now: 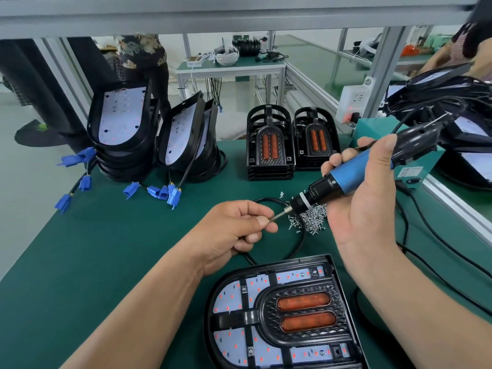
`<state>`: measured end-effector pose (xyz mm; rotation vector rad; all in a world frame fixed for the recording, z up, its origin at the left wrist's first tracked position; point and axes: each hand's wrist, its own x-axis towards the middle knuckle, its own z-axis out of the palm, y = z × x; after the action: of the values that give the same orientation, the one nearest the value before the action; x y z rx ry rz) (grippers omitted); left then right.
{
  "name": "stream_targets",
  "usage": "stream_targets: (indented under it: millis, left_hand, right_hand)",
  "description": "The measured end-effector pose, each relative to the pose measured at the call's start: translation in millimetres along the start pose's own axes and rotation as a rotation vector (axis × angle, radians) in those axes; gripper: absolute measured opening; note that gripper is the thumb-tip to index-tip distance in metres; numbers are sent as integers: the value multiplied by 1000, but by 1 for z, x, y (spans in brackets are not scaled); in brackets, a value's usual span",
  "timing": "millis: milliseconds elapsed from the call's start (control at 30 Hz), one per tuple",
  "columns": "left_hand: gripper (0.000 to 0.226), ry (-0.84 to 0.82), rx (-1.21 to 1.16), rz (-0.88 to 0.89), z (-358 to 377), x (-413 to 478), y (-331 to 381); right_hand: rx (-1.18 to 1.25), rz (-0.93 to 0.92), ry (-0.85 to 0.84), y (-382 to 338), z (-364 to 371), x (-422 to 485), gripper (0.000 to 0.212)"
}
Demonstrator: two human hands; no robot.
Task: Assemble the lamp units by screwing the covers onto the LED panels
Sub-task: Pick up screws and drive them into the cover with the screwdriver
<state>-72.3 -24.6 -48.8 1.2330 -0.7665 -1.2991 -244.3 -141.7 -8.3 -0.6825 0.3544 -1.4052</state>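
Note:
A lamp unit [282,312] lies on the green mat close to me, a black cover with two orange lenses set over its white LED panel. My right hand [364,198] grips a blue and black electric screwdriver [346,177], tilted down to the left. My left hand [239,230] pinches something small at the tip of the screwdriver's bit [278,216], above the mat. A heap of small silver screws [310,218] lies just behind the bit.
Stacks of LED panels in black housings [125,134] with blue connectors [159,191] stand at the back left. Two stacks of black covers [270,147] stand at the back middle. Black cables [426,235] cross the mat at right. A power box [415,169] sits behind my right hand.

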Motion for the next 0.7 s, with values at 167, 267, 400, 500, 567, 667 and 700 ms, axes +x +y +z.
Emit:
stream_targets:
  millis: [167, 267, 400, 500, 567, 667, 700]
  left_hand:
    - [14, -57, -118, -86, 1, -2, 3]
    - [15, -68, -219, -115, 3, -1, 3]
    - [16, -12, -250, -97, 6, 0, 0]
    - [15, 55, -229, -56, 5, 2, 0]
    - [14, 80, -203, -21, 4, 3, 0]
    - [13, 103, -142, 35, 3, 4, -2]
    - [12, 108, -122, 49, 3, 4, -3]
  right_hand:
    - [29, 6, -78, -3, 2, 0, 37]
    - [-8, -12, -105, -7, 4, 2, 44]
    - [-65, -14, -116, -10, 5, 5, 27]
    - [-11, 45, -105, -8, 2, 7, 12]
    - [-3, 58, -92, -7, 0, 8, 8]
    - [-10, 48, -60, -5, 0, 9, 8]
    - [-11, 44, -56, -5, 0, 9, 9]
